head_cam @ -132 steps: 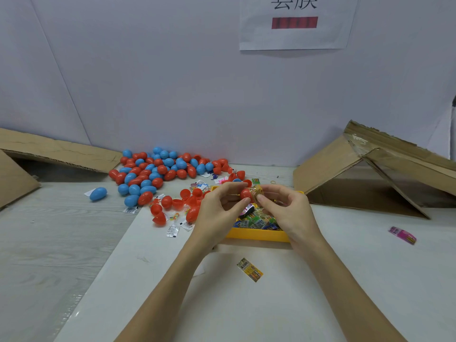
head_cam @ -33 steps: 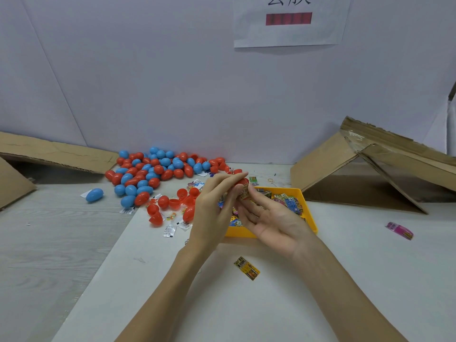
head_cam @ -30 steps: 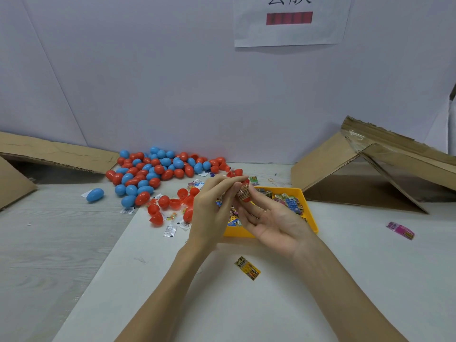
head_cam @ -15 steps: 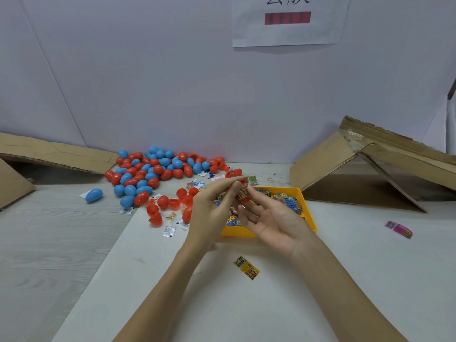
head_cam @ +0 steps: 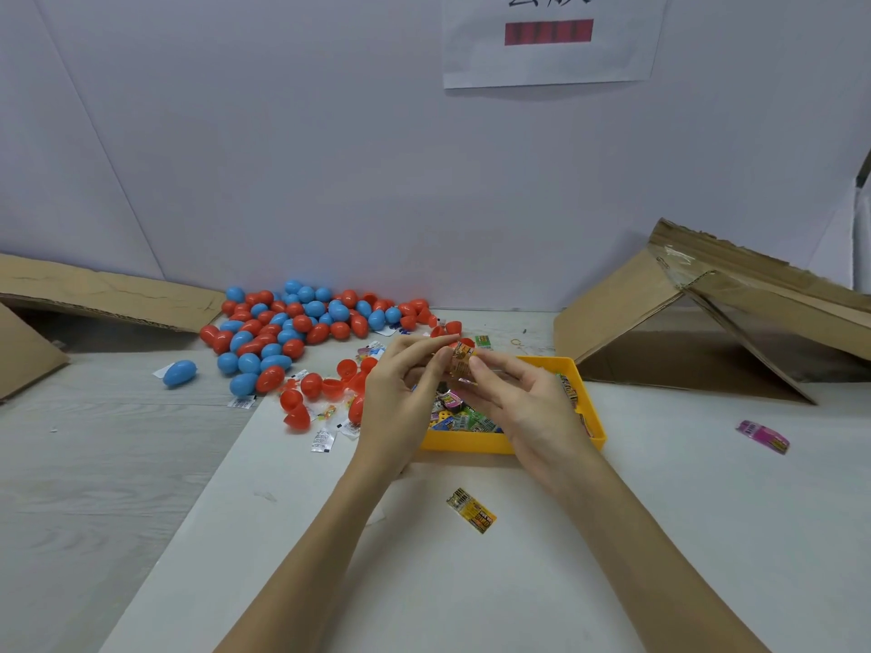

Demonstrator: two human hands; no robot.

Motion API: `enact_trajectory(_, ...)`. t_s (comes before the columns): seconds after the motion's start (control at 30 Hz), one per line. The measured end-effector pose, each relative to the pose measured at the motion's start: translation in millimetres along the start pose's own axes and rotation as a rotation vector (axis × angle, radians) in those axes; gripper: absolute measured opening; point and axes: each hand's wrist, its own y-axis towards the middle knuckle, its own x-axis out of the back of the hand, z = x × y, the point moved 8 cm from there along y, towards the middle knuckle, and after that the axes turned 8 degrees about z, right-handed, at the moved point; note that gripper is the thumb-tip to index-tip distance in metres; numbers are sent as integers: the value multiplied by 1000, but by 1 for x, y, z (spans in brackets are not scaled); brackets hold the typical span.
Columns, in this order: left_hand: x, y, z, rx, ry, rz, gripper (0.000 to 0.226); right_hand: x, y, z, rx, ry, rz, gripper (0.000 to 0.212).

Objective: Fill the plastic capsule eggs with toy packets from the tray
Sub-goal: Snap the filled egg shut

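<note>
A yellow tray (head_cam: pixel 595 419) with several colourful toy packets sits mid-table. Above its near left corner my left hand (head_cam: pixel 400 393) pinches an orange-yellow toy packet (head_cam: pixel 461 360) against a red egg half (head_cam: pixel 464 344), which is mostly hidden behind the packet. My right hand (head_cam: pixel 523 402) is beside it, palm turned left, fingers fairly straight with the thumb tip on the packet. A pile of red and blue capsule eggs (head_cam: pixel 292 322) lies at the back left, with open red halves (head_cam: pixel 325 386) nearer the tray.
A loose yellow packet (head_cam: pixel 471 509) lies in front of the tray, a pink one (head_cam: pixel 762 435) far right. One blue egg (head_cam: pixel 179 372) sits apart on the left. Cardboard pieces stand at left (head_cam: pixel 108 294) and right (head_cam: pixel 707 322). Small white sachets (head_cam: pixel 323 439) are scattered near the halves.
Both hands stay together over the tray. My right hand has turned from palm-up under the packet to a side-on pose, thumb pressing the packet toward the egg half.
</note>
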Motion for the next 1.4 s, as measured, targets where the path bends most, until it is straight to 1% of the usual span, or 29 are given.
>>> enact_trajectory(0.17,-2,0,-1,4,-18,11,26,-2,-1,-2,-35,71,19,26)
enact_trajectory(0.27,1,0,-5,-43,54,0,27,-7,0,-4,-80,173,76,28)
enact_trajectory(0.33,3,0,-9,-92,122,7,28,-6,1,-6,-93,203,67,30)
enact_trajectory(0.4,0,0,-9,-105,136,44,28,-2,2,-6,-60,154,37,28)
enact_trajectory(0.47,-5,1,-5,-42,67,67,26,4,1,-4,-8,77,-9,23)
enact_trajectory(0.6,-4,-1,3,96,-83,45,23,10,-1,10,104,-296,-55,27)
enact_trajectory(0.67,-4,-1,6,135,-159,58,20,7,-2,15,156,-410,-55,30)
enact_trajectory(0.77,-3,-2,9,183,-221,42,19,3,-4,19,181,-440,-84,30)
enact_trajectory(0.83,-3,-2,11,216,-235,34,20,4,-6,23,210,-527,-126,32)
enact_trajectory(0.97,-6,-3,17,285,-284,71,25,6,-11,31,278,-639,-185,31)
enact_trajectory(1.2,-5,-3,19,289,-300,97,25,0,-15,40,385,-818,-192,33)
enact_trajectory(1.27,-4,-3,18,279,-300,86,25,1,-13,38,368,-800,-184,33)
enact_trajectory(1.4,-2,-1,14,243,-278,64,24,4,-6,25,228,-657,-134,30)
